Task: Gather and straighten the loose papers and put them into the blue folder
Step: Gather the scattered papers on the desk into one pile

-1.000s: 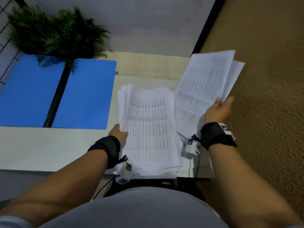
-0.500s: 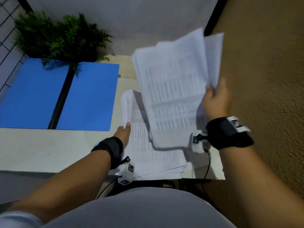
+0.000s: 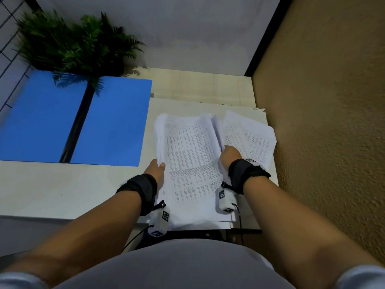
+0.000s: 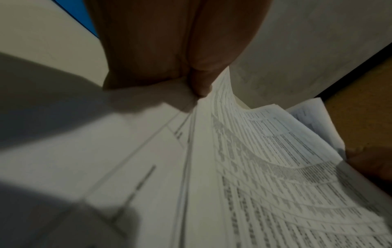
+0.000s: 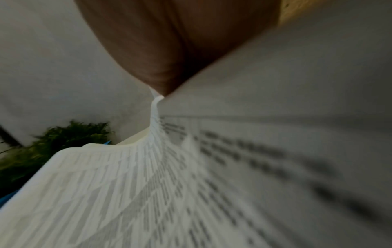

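Observation:
A thick stack of printed papers [image 3: 191,161] lies on the white table [image 3: 62,190], near its front right corner. My left hand [image 3: 155,170] holds the stack's left edge, with the thumb [image 4: 199,80] on top of the sheets. At the stack's right edge my right hand [image 3: 230,155] grips the papers [image 5: 127,184], which curl upward there; its fingers are hidden. A few more sheets [image 3: 254,138] fan out askew to the right of that hand. The blue folder [image 3: 112,122] lies open and flat to the left of the stack, with a black spine down its middle.
A green fern [image 3: 70,44] stands at the back left, its fronds over the folder's far edge. A brown textured wall [image 3: 323,122] runs close along the table's right side. The stack's near end overhangs the table's front edge.
My right hand has brought the raised bundle of sheets down from the air onto the stack. The left hand stays at the stack's left edge.

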The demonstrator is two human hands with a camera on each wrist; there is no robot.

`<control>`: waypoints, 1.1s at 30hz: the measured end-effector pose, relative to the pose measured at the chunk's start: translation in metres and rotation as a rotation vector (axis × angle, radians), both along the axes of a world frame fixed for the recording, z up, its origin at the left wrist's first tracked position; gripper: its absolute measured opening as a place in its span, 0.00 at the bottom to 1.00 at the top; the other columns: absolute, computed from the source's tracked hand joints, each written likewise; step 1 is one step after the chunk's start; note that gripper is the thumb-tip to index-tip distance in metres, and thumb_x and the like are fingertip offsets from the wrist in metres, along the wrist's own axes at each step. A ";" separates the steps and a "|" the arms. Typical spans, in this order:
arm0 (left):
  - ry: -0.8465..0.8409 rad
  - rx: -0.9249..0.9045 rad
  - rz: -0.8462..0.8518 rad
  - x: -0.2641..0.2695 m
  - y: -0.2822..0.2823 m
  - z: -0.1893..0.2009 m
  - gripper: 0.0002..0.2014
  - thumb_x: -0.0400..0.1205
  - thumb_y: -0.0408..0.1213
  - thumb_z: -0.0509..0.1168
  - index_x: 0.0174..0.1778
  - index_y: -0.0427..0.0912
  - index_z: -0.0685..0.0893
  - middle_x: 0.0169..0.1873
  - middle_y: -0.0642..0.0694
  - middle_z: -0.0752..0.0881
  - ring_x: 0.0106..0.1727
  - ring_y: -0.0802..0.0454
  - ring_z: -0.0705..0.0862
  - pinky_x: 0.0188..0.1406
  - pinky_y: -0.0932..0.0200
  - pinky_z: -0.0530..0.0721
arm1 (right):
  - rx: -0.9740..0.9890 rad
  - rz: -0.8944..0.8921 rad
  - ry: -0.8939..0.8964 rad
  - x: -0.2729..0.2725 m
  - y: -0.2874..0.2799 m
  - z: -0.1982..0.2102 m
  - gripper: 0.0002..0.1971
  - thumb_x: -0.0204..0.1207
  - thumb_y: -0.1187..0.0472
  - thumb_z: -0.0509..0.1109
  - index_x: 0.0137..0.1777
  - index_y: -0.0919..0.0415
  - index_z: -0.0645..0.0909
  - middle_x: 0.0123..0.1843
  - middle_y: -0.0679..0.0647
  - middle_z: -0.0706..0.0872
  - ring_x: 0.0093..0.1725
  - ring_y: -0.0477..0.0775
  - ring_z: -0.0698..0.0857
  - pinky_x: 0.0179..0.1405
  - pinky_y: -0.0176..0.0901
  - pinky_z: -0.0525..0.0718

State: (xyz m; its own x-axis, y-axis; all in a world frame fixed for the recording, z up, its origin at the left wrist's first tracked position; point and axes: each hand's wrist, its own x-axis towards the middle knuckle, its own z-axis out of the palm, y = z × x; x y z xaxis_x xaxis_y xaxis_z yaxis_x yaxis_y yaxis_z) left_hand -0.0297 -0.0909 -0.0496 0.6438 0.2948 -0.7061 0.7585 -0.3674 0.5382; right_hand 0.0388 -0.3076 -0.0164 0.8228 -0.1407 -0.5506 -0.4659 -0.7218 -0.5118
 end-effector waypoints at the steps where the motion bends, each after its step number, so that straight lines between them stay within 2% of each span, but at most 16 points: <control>1: -0.006 -0.001 0.011 0.001 0.000 0.000 0.26 0.90 0.43 0.46 0.84 0.36 0.54 0.82 0.35 0.62 0.81 0.37 0.65 0.75 0.51 0.65 | -0.008 -0.040 -0.021 0.003 -0.002 -0.002 0.07 0.83 0.69 0.58 0.52 0.67 0.77 0.54 0.63 0.82 0.56 0.62 0.81 0.53 0.46 0.77; 3: -0.016 -0.014 0.049 0.001 -0.001 -0.001 0.26 0.90 0.44 0.47 0.82 0.34 0.58 0.81 0.33 0.66 0.79 0.36 0.68 0.75 0.49 0.66 | 0.035 -0.174 -0.116 0.000 -0.007 -0.005 0.17 0.83 0.68 0.57 0.71 0.69 0.70 0.58 0.63 0.80 0.61 0.62 0.81 0.59 0.47 0.77; 5: -0.026 -0.043 0.089 0.002 -0.001 -0.007 0.28 0.89 0.48 0.48 0.81 0.34 0.59 0.80 0.33 0.66 0.79 0.36 0.68 0.77 0.47 0.66 | 0.126 -0.258 -0.224 -0.004 -0.008 -0.008 0.19 0.82 0.72 0.54 0.72 0.67 0.68 0.54 0.56 0.76 0.54 0.56 0.78 0.54 0.40 0.73; 8: -0.029 -0.210 0.185 -0.001 -0.001 -0.012 0.40 0.82 0.61 0.56 0.84 0.43 0.52 0.81 0.41 0.66 0.81 0.39 0.66 0.80 0.42 0.65 | 0.132 -0.097 -0.184 -0.011 0.002 -0.016 0.15 0.76 0.77 0.52 0.53 0.62 0.74 0.48 0.52 0.74 0.44 0.52 0.73 0.39 0.34 0.69; 10: -0.055 -0.241 0.143 -0.002 0.003 -0.020 0.40 0.77 0.56 0.68 0.81 0.44 0.60 0.71 0.45 0.75 0.75 0.40 0.74 0.75 0.41 0.73 | 0.090 0.063 -0.171 -0.012 0.008 -0.021 0.14 0.74 0.78 0.52 0.38 0.59 0.71 0.37 0.50 0.71 0.35 0.50 0.70 0.30 0.34 0.63; 11: -0.064 -0.245 0.119 -0.002 0.006 -0.027 0.39 0.74 0.51 0.72 0.78 0.43 0.64 0.70 0.44 0.77 0.71 0.39 0.77 0.73 0.40 0.76 | 0.084 0.088 -0.195 -0.012 0.009 -0.021 0.14 0.75 0.78 0.53 0.36 0.60 0.71 0.36 0.51 0.72 0.34 0.50 0.70 0.29 0.35 0.64; 13: -0.082 -0.289 0.132 -0.003 0.012 -0.045 0.34 0.73 0.40 0.74 0.75 0.43 0.70 0.69 0.39 0.81 0.68 0.38 0.81 0.71 0.38 0.78 | 0.070 -0.035 -0.254 -0.009 0.004 -0.016 0.09 0.81 0.71 0.59 0.53 0.63 0.79 0.48 0.56 0.79 0.46 0.56 0.79 0.43 0.38 0.75; 14: -0.106 -0.303 0.152 -0.002 0.017 -0.059 0.33 0.72 0.37 0.74 0.74 0.43 0.72 0.68 0.38 0.82 0.68 0.37 0.81 0.71 0.37 0.78 | 0.001 -0.144 -0.285 -0.005 -0.005 -0.015 0.12 0.81 0.67 0.63 0.64 0.61 0.78 0.57 0.58 0.80 0.56 0.58 0.80 0.53 0.43 0.77; 17: -0.137 -0.319 0.163 -0.003 0.015 -0.051 0.33 0.68 0.38 0.73 0.72 0.46 0.75 0.66 0.39 0.84 0.67 0.37 0.82 0.70 0.36 0.78 | -0.280 -0.368 -0.184 -0.004 -0.047 -0.014 0.27 0.78 0.55 0.70 0.75 0.59 0.68 0.72 0.62 0.72 0.72 0.64 0.70 0.69 0.62 0.71; 20: -0.160 -0.388 0.175 -0.006 0.008 -0.031 0.27 0.76 0.31 0.72 0.72 0.44 0.76 0.65 0.41 0.84 0.66 0.38 0.82 0.70 0.37 0.78 | -0.115 -0.363 -0.080 -0.012 -0.074 -0.024 0.31 0.77 0.50 0.71 0.75 0.64 0.67 0.71 0.61 0.73 0.71 0.65 0.73 0.71 0.60 0.73; 22: -0.171 -0.421 0.179 -0.007 0.006 -0.026 0.26 0.77 0.31 0.72 0.72 0.44 0.77 0.65 0.43 0.85 0.65 0.41 0.83 0.71 0.39 0.78 | 0.074 -0.330 -0.077 -0.017 -0.072 -0.035 0.21 0.78 0.53 0.70 0.67 0.62 0.73 0.60 0.58 0.79 0.62 0.59 0.79 0.64 0.53 0.78; 23: -0.167 -0.427 0.183 -0.007 0.006 -0.026 0.26 0.77 0.31 0.72 0.72 0.44 0.77 0.65 0.43 0.85 0.65 0.41 0.83 0.71 0.39 0.77 | 0.105 -0.302 -0.085 -0.020 -0.069 -0.037 0.12 0.79 0.55 0.69 0.57 0.61 0.76 0.52 0.56 0.79 0.57 0.56 0.78 0.58 0.49 0.80; 25: -0.164 -0.415 0.200 -0.006 0.007 -0.030 0.23 0.78 0.29 0.70 0.70 0.42 0.78 0.66 0.40 0.84 0.66 0.38 0.83 0.71 0.37 0.77 | 0.122 -0.331 -0.135 -0.021 -0.066 -0.040 0.06 0.79 0.59 0.68 0.48 0.61 0.77 0.48 0.55 0.79 0.54 0.54 0.78 0.55 0.47 0.80; 27: -0.160 -0.377 0.223 -0.004 0.008 -0.032 0.22 0.79 0.27 0.68 0.69 0.40 0.78 0.65 0.37 0.84 0.65 0.36 0.83 0.70 0.35 0.78 | 0.041 -0.437 -0.169 -0.020 -0.070 -0.038 0.12 0.81 0.60 0.65 0.59 0.68 0.79 0.58 0.60 0.81 0.59 0.59 0.80 0.64 0.52 0.79; 30: -0.161 -0.343 0.245 -0.001 0.010 -0.036 0.21 0.79 0.27 0.68 0.69 0.39 0.77 0.64 0.38 0.85 0.64 0.36 0.84 0.69 0.35 0.78 | -0.250 -0.588 -0.099 -0.024 -0.083 -0.028 0.20 0.83 0.55 0.62 0.71 0.64 0.76 0.72 0.66 0.71 0.71 0.68 0.72 0.72 0.59 0.71; 33: -0.158 -0.360 0.236 0.000 0.013 -0.040 0.22 0.79 0.28 0.69 0.70 0.40 0.76 0.66 0.37 0.84 0.65 0.36 0.83 0.70 0.34 0.77 | -0.263 -0.582 -0.052 -0.031 -0.097 -0.029 0.23 0.79 0.52 0.66 0.72 0.60 0.76 0.74 0.66 0.72 0.71 0.68 0.71 0.72 0.59 0.71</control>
